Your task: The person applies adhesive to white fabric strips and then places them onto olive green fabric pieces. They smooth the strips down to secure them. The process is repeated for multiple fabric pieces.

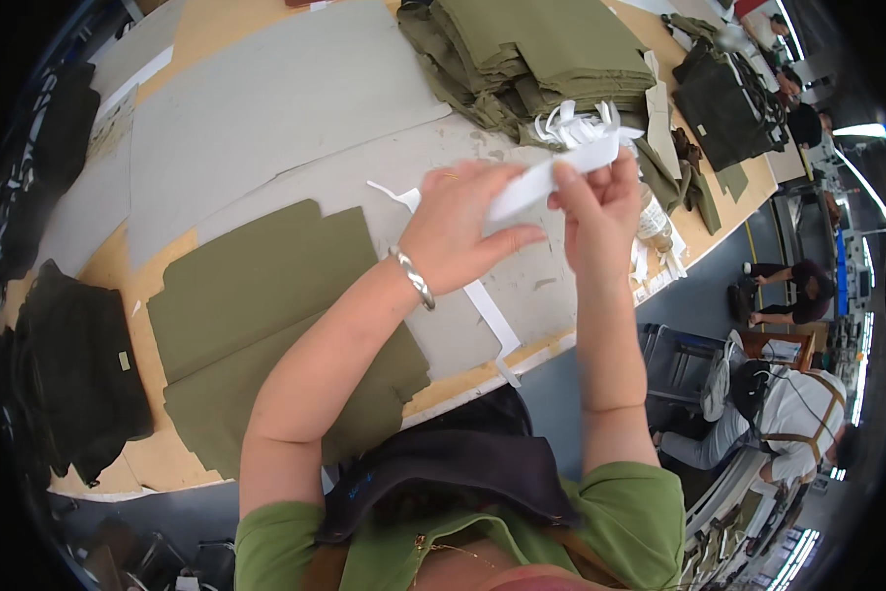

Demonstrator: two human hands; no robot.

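A white strip (573,165), blurred at its left end, is raised over the table between my hands. My right hand (600,202) pinches it between thumb and fingers. At the strip's left end is my left hand (458,222), thumb stretched apart from the fingers; the fingertips are blurred and partly behind the strip. Below lies a flat olive-green fabric panel (256,286), partly covered by my left forearm. Another long white strip (490,315) lies on the grey board to the panel's right, one end hanging past the table's front edge.
A thick stack of olive fabric pieces (551,44) stands at the back, with a bundle of white strips (576,126) before it. A bottle (652,219) stands near the right edge. Dark bags (83,369) sit at the left. Other people (792,414) are at the right.
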